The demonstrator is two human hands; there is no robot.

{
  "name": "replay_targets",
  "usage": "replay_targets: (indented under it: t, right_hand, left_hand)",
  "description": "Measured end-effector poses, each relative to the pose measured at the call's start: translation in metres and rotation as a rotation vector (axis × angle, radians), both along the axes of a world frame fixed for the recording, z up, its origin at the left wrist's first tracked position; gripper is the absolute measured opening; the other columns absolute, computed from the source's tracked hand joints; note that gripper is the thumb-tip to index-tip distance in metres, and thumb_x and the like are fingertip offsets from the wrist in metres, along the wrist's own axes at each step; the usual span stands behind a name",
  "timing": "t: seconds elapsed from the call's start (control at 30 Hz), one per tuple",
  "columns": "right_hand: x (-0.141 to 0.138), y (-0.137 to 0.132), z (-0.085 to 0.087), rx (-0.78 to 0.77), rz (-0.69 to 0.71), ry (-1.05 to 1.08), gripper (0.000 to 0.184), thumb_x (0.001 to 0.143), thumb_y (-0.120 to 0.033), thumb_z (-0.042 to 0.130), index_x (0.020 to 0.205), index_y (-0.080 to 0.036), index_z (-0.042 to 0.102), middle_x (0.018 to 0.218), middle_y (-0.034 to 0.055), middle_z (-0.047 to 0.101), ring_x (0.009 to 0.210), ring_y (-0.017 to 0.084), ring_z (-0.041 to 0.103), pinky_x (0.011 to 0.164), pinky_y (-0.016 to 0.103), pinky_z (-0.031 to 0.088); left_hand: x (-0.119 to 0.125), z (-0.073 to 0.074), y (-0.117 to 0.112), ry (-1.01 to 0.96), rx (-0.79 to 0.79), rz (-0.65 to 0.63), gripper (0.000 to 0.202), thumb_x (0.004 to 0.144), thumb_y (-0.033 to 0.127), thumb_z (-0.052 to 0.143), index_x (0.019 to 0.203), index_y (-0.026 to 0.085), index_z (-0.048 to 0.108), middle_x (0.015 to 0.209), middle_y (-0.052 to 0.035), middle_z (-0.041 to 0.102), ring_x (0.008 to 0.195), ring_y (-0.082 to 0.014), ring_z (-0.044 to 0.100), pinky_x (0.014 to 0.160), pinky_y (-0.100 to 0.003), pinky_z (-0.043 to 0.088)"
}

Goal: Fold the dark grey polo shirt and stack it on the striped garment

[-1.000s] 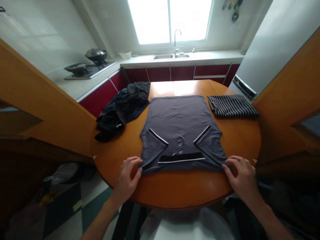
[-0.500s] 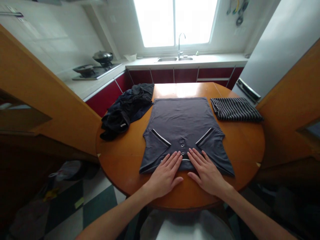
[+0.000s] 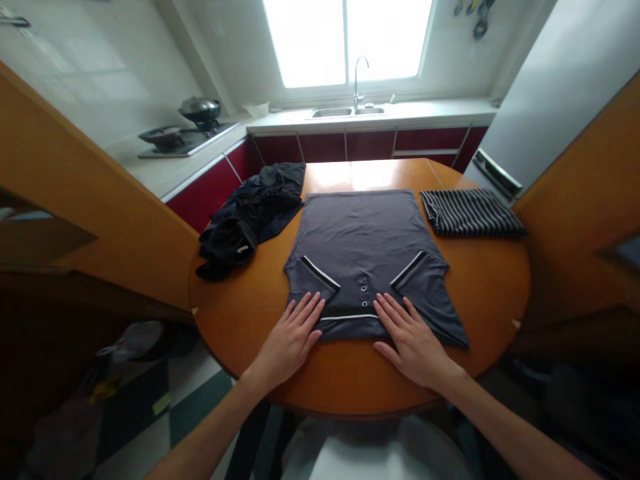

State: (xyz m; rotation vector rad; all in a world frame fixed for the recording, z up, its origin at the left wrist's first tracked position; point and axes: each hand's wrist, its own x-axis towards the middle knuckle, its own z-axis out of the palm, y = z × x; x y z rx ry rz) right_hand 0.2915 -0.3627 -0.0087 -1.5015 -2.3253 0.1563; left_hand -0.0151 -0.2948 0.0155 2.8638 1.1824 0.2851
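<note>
Head view: illegible white label (image 3: 243, 249) on clothes (image 3: 267, 197) beside grey shirt (image 3: 357, 230)

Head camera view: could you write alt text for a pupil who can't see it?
A person's left hand and right hand rest, fingers outstretched, on a grey shirt laid flat on a wooden table, sleeves folded inward. Crumpled dark clothes lie left, a folded striped cloth right.

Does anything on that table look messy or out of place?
Only the dark clothes stand out: they lie in a crumpled heap on the left of the table, while the gray shirt lies flat and the striped cloth is folded. No spill shows.
</note>
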Motion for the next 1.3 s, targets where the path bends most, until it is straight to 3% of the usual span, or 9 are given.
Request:
replay_targets:
  t: [0.17,0.27,0.37,0.53,0.67,0.77,1.1,1.2,1.3]
  right_hand:
    - [-0.002,0.001,0.005,-0.018,-0.013,0.000,0.076,0.096,-0.039,0.056,0.161,-0.020,0.021,0.164,0.0110,0.027,0.152,0.027,0.023,0.123,0.054,0.022]
    - [-0.001,0.000,0.006,-0.025,-0.029,-0.008,0.076,0.096,-0.039,0.055,0.161,-0.021,0.019,0.165,0.0106,0.023,0.153,0.027,0.021,0.123,0.054,0.022]
    - [-0.002,-0.005,0.006,0.012,-0.065,0.009,0.078,0.098,-0.038,0.052,0.162,-0.020,0.014,0.166,0.0108,0.020,0.154,0.027,0.018,0.124,0.055,0.020]
    - [-0.016,-0.013,0.008,0.082,-0.082,0.058,0.075,0.100,-0.029,0.044,0.163,-0.018,0.004,0.166,0.0112,0.021,0.154,0.026,0.016,0.124,0.054,0.021]
    - [-0.026,-0.012,0.007,0.038,0.036,0.006,0.076,0.099,-0.032,0.048,0.162,-0.017,0.010,0.166,0.0104,0.021,0.154,0.027,0.016,0.124,0.053,0.021]
    - [-0.020,-0.010,0.003,0.008,0.056,-0.032,0.075,0.098,-0.035,0.051,0.162,-0.017,0.016,0.166,0.0104,0.021,0.153,0.026,0.019,0.124,0.050,0.022]
    - [0.009,-0.021,-0.004,0.017,-0.027,-0.093,0.073,0.099,-0.030,0.046,0.162,-0.018,0.013,0.166,0.0086,0.021,0.153,0.024,0.020,0.125,0.048,0.020]
    - [0.008,-0.022,-0.003,0.032,-0.033,-0.091,0.073,0.099,-0.029,0.047,0.162,-0.018,0.012,0.166,0.0087,0.022,0.153,0.024,0.021,0.124,0.048,0.021]
    - [0.009,-0.025,-0.002,0.051,-0.034,-0.092,0.074,0.098,-0.027,0.047,0.162,-0.016,0.011,0.166,0.0097,0.022,0.153,0.024,0.021,0.124,0.047,0.023]
  left_hand:
    - [-0.017,-0.021,0.006,0.039,0.000,-0.010,0.058,0.104,0.037,0.043,0.159,0.029,0.026,0.163,-0.0069,0.031,0.152,-0.0250,0.025,0.122,-0.051,0.025]
    - [-0.019,-0.018,0.005,0.038,0.008,-0.031,0.062,0.103,0.039,0.045,0.160,0.028,0.023,0.163,-0.0069,0.030,0.152,-0.0257,0.024,0.122,-0.051,0.026]
    - [-0.014,-0.004,-0.001,0.032,0.034,-0.033,0.068,0.102,0.039,0.047,0.161,0.023,0.019,0.164,-0.0092,0.027,0.153,-0.0280,0.021,0.122,-0.054,0.025]
    - [0.028,0.017,-0.020,-0.032,0.011,-0.111,0.065,0.104,0.033,0.043,0.162,0.018,0.017,0.165,-0.0103,0.026,0.154,-0.0263,0.018,0.125,-0.050,0.021]
    - [0.064,0.005,-0.026,-0.042,-0.048,-0.215,0.075,0.103,0.045,0.044,0.162,0.017,0.009,0.166,-0.0107,0.021,0.154,-0.0244,0.015,0.126,-0.047,0.020]
    - [0.069,-0.007,-0.025,-0.009,-0.080,-0.231,0.084,0.099,0.053,0.049,0.162,0.017,0.006,0.167,-0.0101,0.017,0.155,-0.0245,0.011,0.126,-0.046,0.017]
    - [0.060,-0.020,-0.036,-0.048,-0.103,-0.041,0.079,0.100,0.041,0.051,0.162,0.016,0.009,0.167,-0.0113,0.015,0.155,-0.0249,0.012,0.125,-0.045,0.022]
    - [0.057,-0.023,-0.038,-0.141,-0.112,0.008,0.077,0.099,0.033,0.051,0.162,0.018,0.009,0.166,-0.0112,0.020,0.154,-0.0253,0.016,0.124,-0.047,0.025]
    - [0.043,-0.016,-0.038,-0.309,-0.124,0.038,0.068,0.102,0.023,0.045,0.162,0.023,0.014,0.165,-0.0088,0.028,0.153,-0.0226,0.022,0.123,-0.045,0.030]
